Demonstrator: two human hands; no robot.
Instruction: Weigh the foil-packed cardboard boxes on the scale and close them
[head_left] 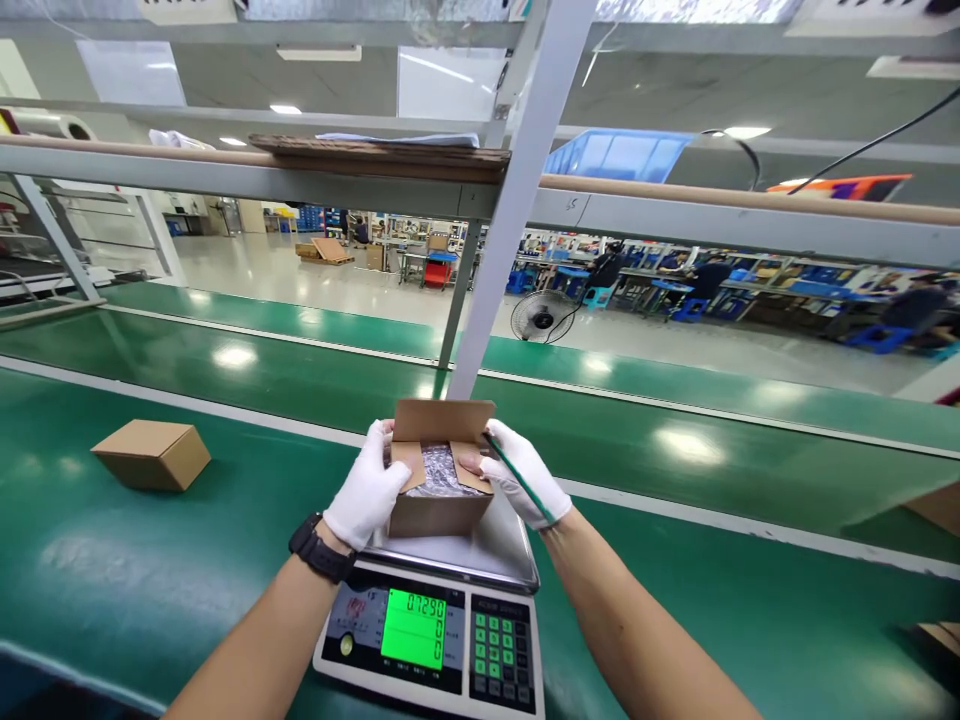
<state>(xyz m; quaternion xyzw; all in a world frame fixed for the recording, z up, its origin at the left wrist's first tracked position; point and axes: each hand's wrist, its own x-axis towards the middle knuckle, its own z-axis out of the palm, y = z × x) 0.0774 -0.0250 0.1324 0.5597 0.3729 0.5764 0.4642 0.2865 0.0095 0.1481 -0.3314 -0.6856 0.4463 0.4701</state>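
An open cardboard box (440,516) sits on the metal pan (501,545) of a digital scale (431,630). Its back flap stands up and its side flaps lean inward over a clear, crinkled plastic-wrapped item (441,470). My left hand (367,490), in a white glove, grips the box's left side with the thumb on the left flap. On the right side, my gloved right hand (523,472) is closed at the box, its thumb on the right flap. A thin green pen-like stick (520,480) lies across that hand. The scale's lit display reads 0.7290.
A closed cardboard box (152,455) lies on the green belt (187,560) at left. Parts of cardboard boxes (937,510) show at the right edge. A white post (517,200) rises behind the scale, under an overhead shelf beam (360,195). A fan (541,318) stands beyond the line.
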